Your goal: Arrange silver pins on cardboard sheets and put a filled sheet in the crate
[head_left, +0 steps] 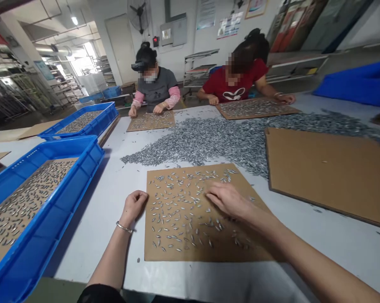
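A flat brown cardboard sheet [183,219] lies on the table in front of me, scattered with small silver spindle-shaped metal pieces [194,200]. At its left edge my left hand [134,206] is closed, thumb and fingertips against the cardboard. My right hand [229,199] hovers low over or rests on the sheet's right half, its fingers bunched together among the pieces. Whatever those fingers hold is too small or hidden to make out. Behind the sheet spreads a large heap of the same metal pieces [208,139].
Blue plastic trays [79,176] holding piece-covered cardboard stand at left. A stack of cardboard sheets [328,168] lies at right, over part of the heap. Across the white table [91,235], two people [156,84] handle similar sheets. Blue material [357,84] lies far right.
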`<state>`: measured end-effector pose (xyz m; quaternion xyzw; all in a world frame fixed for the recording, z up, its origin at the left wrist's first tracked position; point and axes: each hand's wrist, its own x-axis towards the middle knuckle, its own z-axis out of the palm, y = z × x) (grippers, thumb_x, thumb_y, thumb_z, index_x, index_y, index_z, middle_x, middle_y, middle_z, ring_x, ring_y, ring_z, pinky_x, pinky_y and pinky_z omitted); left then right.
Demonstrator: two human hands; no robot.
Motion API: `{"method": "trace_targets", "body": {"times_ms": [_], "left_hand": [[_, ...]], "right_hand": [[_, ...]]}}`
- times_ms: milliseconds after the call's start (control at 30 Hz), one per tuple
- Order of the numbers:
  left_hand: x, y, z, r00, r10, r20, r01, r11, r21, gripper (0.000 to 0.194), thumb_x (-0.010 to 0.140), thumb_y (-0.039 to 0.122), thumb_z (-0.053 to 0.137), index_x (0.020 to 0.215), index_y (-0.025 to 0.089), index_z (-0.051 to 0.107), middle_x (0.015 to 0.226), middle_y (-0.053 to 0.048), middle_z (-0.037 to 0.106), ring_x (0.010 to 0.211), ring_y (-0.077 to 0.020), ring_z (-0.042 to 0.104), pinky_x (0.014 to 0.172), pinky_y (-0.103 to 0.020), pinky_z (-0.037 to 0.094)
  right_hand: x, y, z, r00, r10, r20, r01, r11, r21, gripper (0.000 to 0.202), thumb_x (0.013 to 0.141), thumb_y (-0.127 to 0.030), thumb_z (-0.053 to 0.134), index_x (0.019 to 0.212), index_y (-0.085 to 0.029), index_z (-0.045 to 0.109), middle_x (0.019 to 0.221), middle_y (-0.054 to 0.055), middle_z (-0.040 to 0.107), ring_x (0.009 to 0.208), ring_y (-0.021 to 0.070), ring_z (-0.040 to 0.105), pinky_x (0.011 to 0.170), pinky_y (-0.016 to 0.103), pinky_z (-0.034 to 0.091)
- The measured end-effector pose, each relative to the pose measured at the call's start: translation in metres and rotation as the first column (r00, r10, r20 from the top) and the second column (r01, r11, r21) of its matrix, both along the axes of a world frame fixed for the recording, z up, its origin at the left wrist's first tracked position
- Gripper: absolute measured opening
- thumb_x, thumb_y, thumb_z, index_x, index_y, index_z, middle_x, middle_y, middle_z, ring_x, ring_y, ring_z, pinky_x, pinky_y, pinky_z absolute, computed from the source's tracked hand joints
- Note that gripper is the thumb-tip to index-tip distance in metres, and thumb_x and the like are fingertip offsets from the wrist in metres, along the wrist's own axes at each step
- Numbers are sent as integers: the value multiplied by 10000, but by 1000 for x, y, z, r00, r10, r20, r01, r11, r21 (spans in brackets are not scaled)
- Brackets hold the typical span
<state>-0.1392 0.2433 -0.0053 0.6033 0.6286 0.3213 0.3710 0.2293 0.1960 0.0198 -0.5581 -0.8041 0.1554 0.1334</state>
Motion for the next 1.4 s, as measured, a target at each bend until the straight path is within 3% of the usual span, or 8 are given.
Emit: {"method": "trace_targets", "body": {"times_ms": [200, 367, 500, 667, 833, 1000, 1133, 1400], "left_hand": [[13, -6, 28, 1000, 18, -18, -16, 998, 64, 345, 838, 525, 620, 819, 185, 680, 739, -35, 688, 687, -171, 589, 664, -290, 466], [65, -33, 45, 977, -185, -104, 188, 982, 25, 267, 880, 436, 618, 856, 189, 716, 832, -67, 748, 753, -202, 648, 715, -311, 509], [110, -53, 52, 855, -417, -309, 441, 898, 9, 220, 933, 290, 538, 813, 209, 703, 893, -65, 743, 852, -214, 661, 813, -329, 500], [131, -55, 59, 768, -460, -446, 508, 861, -13, 240, 969, 241, 504, 805, 216, 677, 868, -42, 707, 843, -203, 646, 806, -307, 484], [141, -53, 51, 704, -484, -520, 563, 826, -6, 218, 980, 196, 515, 863, 202, 700, 926, -59, 709, 893, -205, 653, 826, -299, 490], [161, -58, 37, 570, -553, -607, 652, 754, -74, 204, 974, 162, 533, 948, 190, 733, 998, -81, 716, 971, -222, 664, 859, -303, 500], [172, -57, 26, 483, -544, -686, 662, 740, -120, 208, 960, 146, 528, 912, 155, 731, 951, -118, 714, 938, -256, 675, 845, -343, 509], [173, -52, 24, 527, -551, -646, 662, 744, -95, 185, 958, 150, 548, 861, 161, 705, 927, -102, 717, 928, -235, 678, 843, -314, 511]], "right_hand": [[42, -61, -26, 1000, 5, -14, -6, 996, -87, 344, 1034, -260, 403, 777, -229, 629, 849, 68, 677, 787, 209, 603, 737, 327, 386], [18, -77, -43, 998, 59, -12, -60, 998, -11, 281, 1022, -210, 440, 853, -231, 663, 886, 59, 705, 824, 205, 627, 759, 337, 377], [-5, -78, -49, 999, 29, 39, -33, 991, 126, 226, 948, -104, 529, 788, -216, 643, 801, 35, 680, 754, 183, 606, 715, 331, 345], [-15, -85, -53, 997, -46, 61, 29, 968, 251, 230, 830, -10, 567, 735, -217, 596, 733, 20, 642, 682, 169, 555, 665, 333, 310], [-14, -101, -61, 999, 22, 39, -35, 921, 388, 236, 769, 17, 589, 768, -218, 574, 819, 35, 630, 732, 191, 519, 692, 351, 315], [-6, -107, -65, 988, 131, -85, -93, 931, 353, 229, 827, 2, 564, 784, -222, 587, 807, 14, 618, 748, 188, 512, 723, 335, 329], [0, -89, -53, 994, 93, -63, -72, 956, 285, 249, 950, -56, 513, 785, -214, 612, 806, 16, 625, 747, 171, 534, 711, 311, 329], [-7, -57, -45, 988, 127, 93, -145, 964, 221, 265, 968, -70, 513, 775, -204, 637, 803, 27, 657, 771, 181, 567, 723, 341, 320]]}}
